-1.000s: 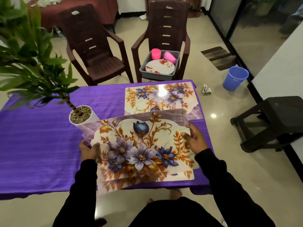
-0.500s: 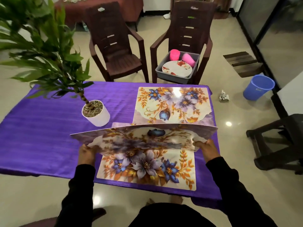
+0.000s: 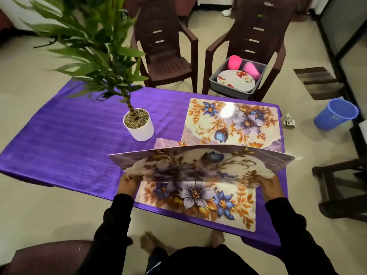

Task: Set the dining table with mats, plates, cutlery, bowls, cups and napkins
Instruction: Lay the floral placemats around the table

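Left hand [image 3: 128, 182] and right hand [image 3: 269, 182] grip opposite edges of lifted mat [image 3: 198, 165], raised over second mat [image 3: 198, 203] flat between hands; third mat [image 3: 232, 122] beyond hands; plate [image 3: 236, 80] in tub [image 3: 228, 90] on far chair [image 3: 256, 36].

We note the lifted mat [image 3: 200, 165] is motion-blurred and hides the far half of the mat beneath [image 3: 198, 203]. Fingertips of both hands (left [image 3: 128, 182], right [image 3: 269, 184]) are tucked under it, unseen.
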